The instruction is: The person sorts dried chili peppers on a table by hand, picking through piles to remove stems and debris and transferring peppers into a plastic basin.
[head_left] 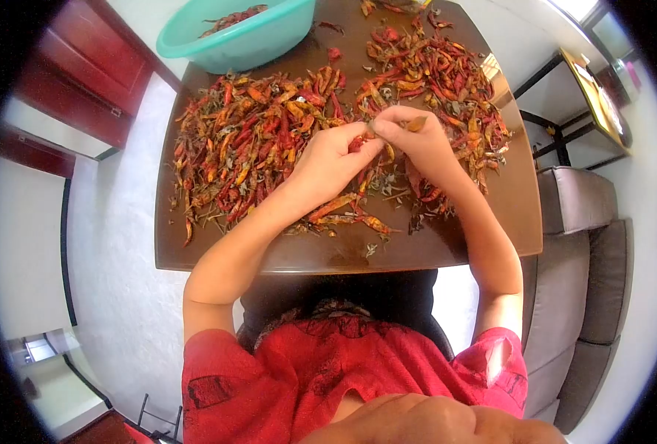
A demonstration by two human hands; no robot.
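My left hand (332, 159) is closed around a dried red chili pepper (359, 141) above the middle of the table. The fingertips of my right hand (417, 144) meet it there, pinched together at the chili's stem end. A brownish-yellow dried piece (416, 124) shows at the right hand's fingers; whether it is a leaf or another chili I cannot make out. To the left lies a broad heap of dried red and orange chilies (243, 137). Another chili heap (450, 81) spreads on the right, partly behind my right hand.
A turquoise basin (243, 41) with some chilies in it stands at the table's far left. The brown glossy table (446, 248) has stem and leaf scraps near its front. A grey sofa (565, 296) and a small side table (591, 100) stand to the right.
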